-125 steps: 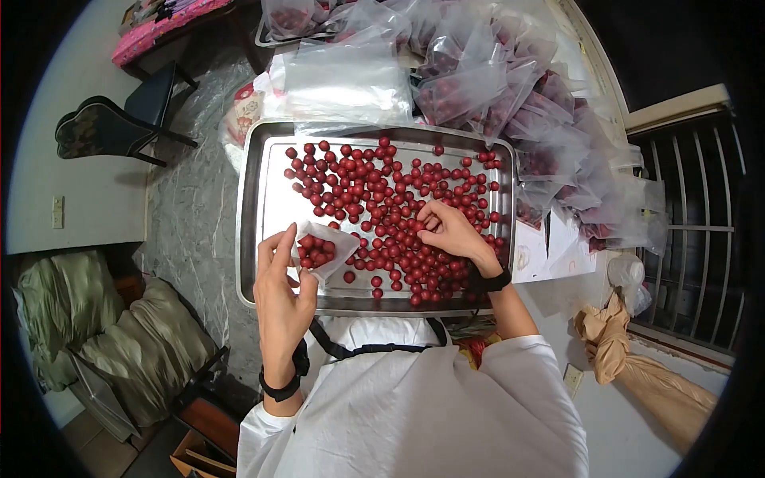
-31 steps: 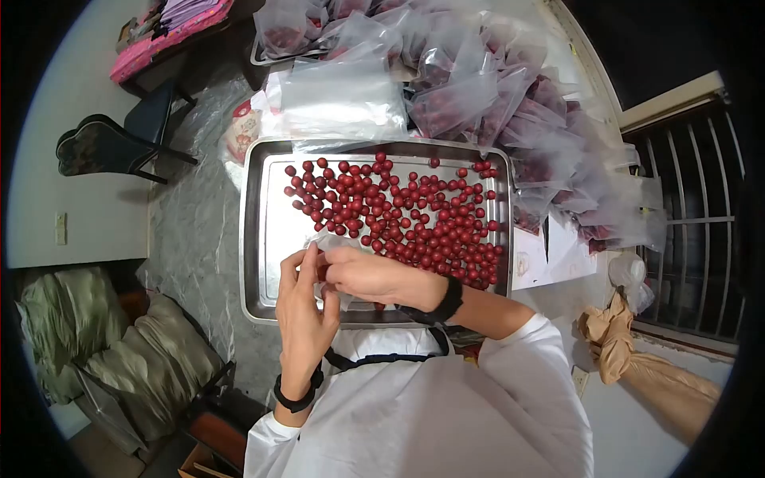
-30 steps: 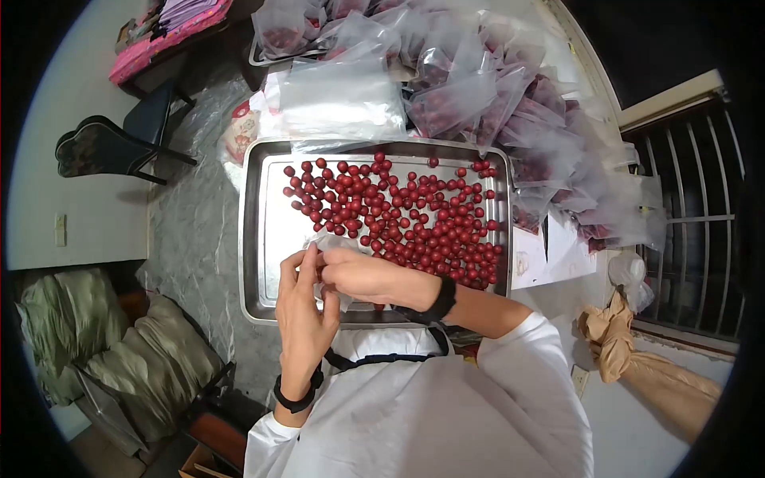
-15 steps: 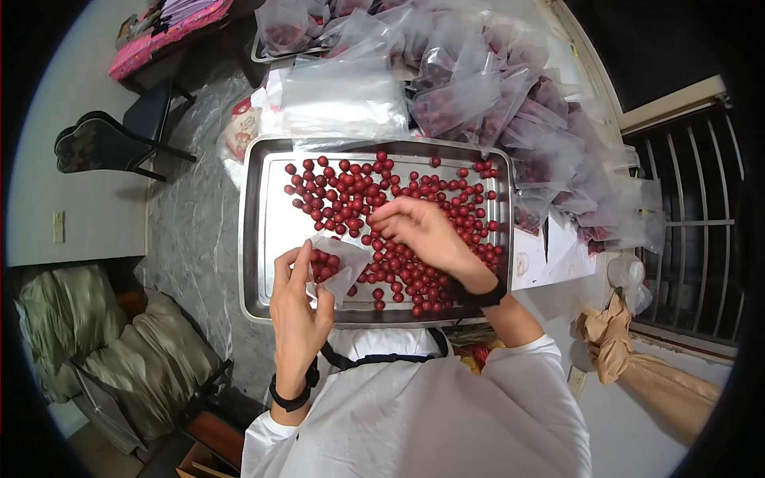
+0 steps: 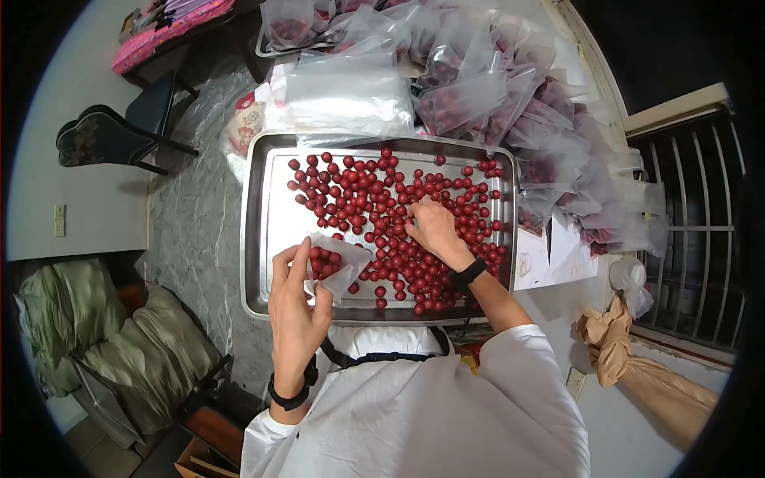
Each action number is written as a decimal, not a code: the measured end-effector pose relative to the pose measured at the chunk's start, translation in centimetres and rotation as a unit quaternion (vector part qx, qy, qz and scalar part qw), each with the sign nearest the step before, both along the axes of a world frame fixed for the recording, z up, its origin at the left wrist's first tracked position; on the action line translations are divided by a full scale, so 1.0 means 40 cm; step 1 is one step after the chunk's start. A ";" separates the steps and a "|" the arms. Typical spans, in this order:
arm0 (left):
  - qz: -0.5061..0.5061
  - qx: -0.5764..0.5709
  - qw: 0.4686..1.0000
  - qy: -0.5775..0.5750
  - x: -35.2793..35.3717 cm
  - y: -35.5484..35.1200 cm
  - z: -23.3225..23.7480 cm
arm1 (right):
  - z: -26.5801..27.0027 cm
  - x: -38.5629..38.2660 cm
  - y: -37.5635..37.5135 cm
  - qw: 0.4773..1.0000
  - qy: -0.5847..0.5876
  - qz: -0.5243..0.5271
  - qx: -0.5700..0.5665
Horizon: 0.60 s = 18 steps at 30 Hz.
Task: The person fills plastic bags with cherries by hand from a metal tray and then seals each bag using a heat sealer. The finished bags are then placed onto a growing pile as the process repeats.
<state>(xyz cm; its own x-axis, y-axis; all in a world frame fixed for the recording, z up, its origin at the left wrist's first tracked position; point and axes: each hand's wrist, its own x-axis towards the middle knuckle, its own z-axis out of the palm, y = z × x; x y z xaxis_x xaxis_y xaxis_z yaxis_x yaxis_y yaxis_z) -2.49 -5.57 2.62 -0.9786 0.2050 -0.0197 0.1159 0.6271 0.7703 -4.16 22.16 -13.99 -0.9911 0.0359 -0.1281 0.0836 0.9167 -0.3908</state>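
Small round dark-red balls (image 5: 351,191), fruit-like in look, lie spread over a shallow metal tray (image 5: 275,223). My left hand (image 5: 296,299) holds a clear plastic bag (image 5: 351,267) over the tray's front left part, thumb and fingers at its mouth. Several red balls (image 5: 324,263) show inside that bag. Among the loose balls right of the tray's middle is my right hand (image 5: 437,231), palm down with fingers bent into the pile. Its fingertips are partly hidden, and I cannot tell what they hold.
Flat empty plastic bags (image 5: 347,95) are stacked behind the tray. Filled bags of red balls (image 5: 466,99) crowd the back and right side. A chair (image 5: 119,131) stands at the left, near a pink-covered table (image 5: 171,32). A barred window (image 5: 693,215) is at the right.
My right hand has moved right and down into the balls, its fingers now bent among them. My left hand keeps the bag in nearly the same place.
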 end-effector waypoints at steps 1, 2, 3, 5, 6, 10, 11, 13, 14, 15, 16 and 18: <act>0.002 0.000 1.000 -0.005 0.000 0.001 0.002 | -0.002 -0.001 0.000 1.000 0.000 0.001 0.000; 0.004 0.000 1.000 -0.010 0.000 0.002 0.004 | -0.003 -0.001 0.000 1.000 -0.009 -0.002 -0.001; 0.005 0.000 1.000 -0.010 0.000 0.001 0.002 | 0.002 -0.003 -0.001 1.000 -0.018 -0.005 -0.002; 0.000 -0.006 1.000 0.001 -0.001 -0.002 -0.003 | 0.017 -0.008 0.009 0.999 -0.033 -0.021 -0.035; 0.000 -0.006 1.000 0.000 -0.001 0.000 0.000 | 0.024 -0.011 0.016 0.996 -0.048 -0.038 -0.068; -0.003 0.004 1.000 -0.009 -0.001 0.000 0.001 | -0.010 -0.013 0.081 0.915 -0.095 -0.132 -0.370; -0.007 0.004 1.000 0.001 -0.001 -0.002 -0.003 | 0.015 -0.014 0.094 0.890 -0.121 -0.131 -0.419; -0.005 0.000 1.000 0.002 -0.001 -0.005 -0.008 | 0.088 -0.014 0.109 0.818 -0.172 -0.141 -0.531; -0.002 -0.004 1.000 0.005 -0.001 -0.005 -0.009 | 0.105 -0.008 0.113 0.817 -0.172 -0.142 -0.531; -0.003 -0.004 1.000 0.004 -0.001 -0.004 -0.008 | 0.119 0.000 0.115 0.771 -0.167 -0.153 -0.595; -0.003 -0.003 1.000 0.003 -0.001 -0.004 -0.006 | 0.124 0.006 0.120 0.720 -0.160 -0.163 -0.656; -0.003 -0.003 1.000 0.002 -0.001 -0.004 -0.006 | 0.119 0.008 0.128 0.708 -0.164 -0.154 -0.669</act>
